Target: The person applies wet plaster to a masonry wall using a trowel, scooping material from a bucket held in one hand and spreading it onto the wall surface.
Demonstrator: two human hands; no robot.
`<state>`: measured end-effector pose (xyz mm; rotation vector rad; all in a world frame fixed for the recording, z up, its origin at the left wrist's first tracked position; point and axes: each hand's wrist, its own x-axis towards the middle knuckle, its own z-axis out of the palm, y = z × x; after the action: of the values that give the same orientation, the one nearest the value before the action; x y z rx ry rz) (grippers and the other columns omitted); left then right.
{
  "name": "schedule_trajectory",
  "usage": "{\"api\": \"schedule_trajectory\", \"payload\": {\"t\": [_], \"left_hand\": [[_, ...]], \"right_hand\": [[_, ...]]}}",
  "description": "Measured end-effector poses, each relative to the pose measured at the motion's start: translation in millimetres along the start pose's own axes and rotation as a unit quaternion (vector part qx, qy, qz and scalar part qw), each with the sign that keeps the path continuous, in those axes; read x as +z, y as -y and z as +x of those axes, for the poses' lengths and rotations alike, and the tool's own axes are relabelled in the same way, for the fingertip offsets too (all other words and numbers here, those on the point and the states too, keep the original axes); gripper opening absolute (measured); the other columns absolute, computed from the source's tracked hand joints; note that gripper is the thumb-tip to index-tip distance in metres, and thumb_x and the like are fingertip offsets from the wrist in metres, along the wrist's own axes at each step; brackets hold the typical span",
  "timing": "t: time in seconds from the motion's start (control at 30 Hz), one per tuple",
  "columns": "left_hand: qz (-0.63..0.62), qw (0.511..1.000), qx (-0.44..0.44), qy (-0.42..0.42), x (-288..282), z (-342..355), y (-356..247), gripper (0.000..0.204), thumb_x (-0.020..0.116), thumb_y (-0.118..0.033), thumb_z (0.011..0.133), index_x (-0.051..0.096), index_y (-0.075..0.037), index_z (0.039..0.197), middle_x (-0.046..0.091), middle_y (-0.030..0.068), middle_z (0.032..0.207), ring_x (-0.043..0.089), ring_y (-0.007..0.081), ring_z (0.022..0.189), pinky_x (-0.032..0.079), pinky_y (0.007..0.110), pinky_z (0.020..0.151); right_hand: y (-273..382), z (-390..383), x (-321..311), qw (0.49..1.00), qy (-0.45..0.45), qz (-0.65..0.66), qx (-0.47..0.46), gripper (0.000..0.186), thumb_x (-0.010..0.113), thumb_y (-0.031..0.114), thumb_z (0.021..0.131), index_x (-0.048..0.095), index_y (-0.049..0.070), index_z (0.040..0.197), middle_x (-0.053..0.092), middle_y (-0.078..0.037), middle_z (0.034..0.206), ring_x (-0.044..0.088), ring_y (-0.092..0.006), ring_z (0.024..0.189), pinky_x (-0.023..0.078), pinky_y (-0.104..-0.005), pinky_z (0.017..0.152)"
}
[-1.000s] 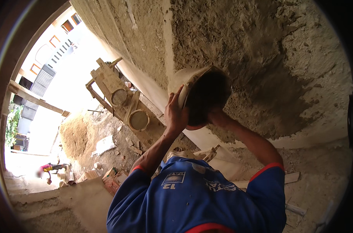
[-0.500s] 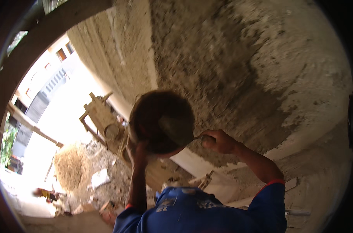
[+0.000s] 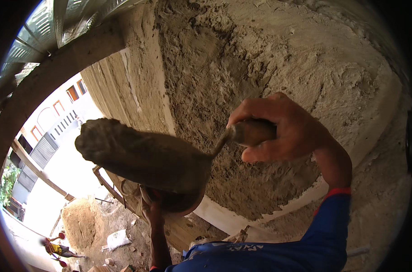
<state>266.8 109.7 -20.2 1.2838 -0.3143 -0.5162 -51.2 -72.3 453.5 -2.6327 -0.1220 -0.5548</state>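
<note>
My right hand (image 3: 287, 131) grips the handle of a trowel (image 3: 222, 146), raised over the bucket with a thick lump of dark wet mortar (image 3: 129, 152) on its blade. My left hand (image 3: 154, 209) is at the near left side of the round bucket (image 3: 185, 205), holding it from below; its fingers are partly hidden in shadow. Beside them rises a wall with a rough patch of damp mortar (image 3: 201, 77), bordered by paler, smoother plaster (image 3: 328, 81).
A wooden scaffold (image 3: 124, 187) stands below the bucket. Down at the lower left are a sand pile (image 3: 79, 222), a white sack (image 3: 117, 239), rubble and another person (image 3: 56, 248). A dark beam (image 3: 56, 63) crosses the upper left, under corrugated roofing (image 3: 38, 27).
My right hand has come out of the bucket and lifted the loaded trowel up toward me. The bucket and my left hand have moved down and left in view.
</note>
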Motion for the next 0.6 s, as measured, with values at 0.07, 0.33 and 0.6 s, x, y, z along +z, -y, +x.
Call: {"api": "schedule_trajectory", "payload": {"t": [0.07, 0.33, 0.6], "left_hand": [[-0.008, 1.000, -0.010, -0.028, -1, -7, -12, 0.034, 0.062, -0.017, 0.085, 0.060, -0.007, 0.118, 0.060, 0.0016, 0.102, 0.054, 0.0119, 0.097, 0.043, 0.031, 0.087], [-0.061, 0.996, 0.063, 0.018, 74, -43, -38, 0.049, 0.062, -0.001, 0.074, 0.054, 0.001, 0.123, 0.063, 0.0071, 0.104, 0.059, 0.0147, 0.086, 0.050, 0.029, 0.075], [-0.031, 0.998, -0.042, 0.030, 38, -29, 48, 0.048, 0.062, -0.006, 0.077, 0.051, 0.002, 0.123, 0.061, 0.0073, 0.103, 0.059, 0.0131, 0.086, 0.049, 0.024, 0.071]], "right_hand": [[-15, -2, -4, 0.999, -0.007, -0.025, -0.037, 0.045, 0.076, 0.031, 0.076, 0.059, 0.005, 0.109, 0.065, -0.007, 0.074, 0.064, -0.0166, 0.060, 0.050, -0.0299, 0.055], [-39, -116, -119, 0.859, -0.343, -0.146, 0.351, 0.064, 0.063, 0.043, 0.086, 0.048, 0.000, 0.130, 0.060, -0.007, 0.080, 0.055, -0.0092, 0.061, 0.049, -0.0248, 0.050], [-46, -148, 16, 0.791, -0.191, 0.082, 0.576, 0.058, 0.063, 0.023, 0.088, 0.039, 0.006, 0.137, 0.056, -0.003, 0.080, 0.052, -0.0094, 0.060, 0.049, -0.0261, 0.055]]}}
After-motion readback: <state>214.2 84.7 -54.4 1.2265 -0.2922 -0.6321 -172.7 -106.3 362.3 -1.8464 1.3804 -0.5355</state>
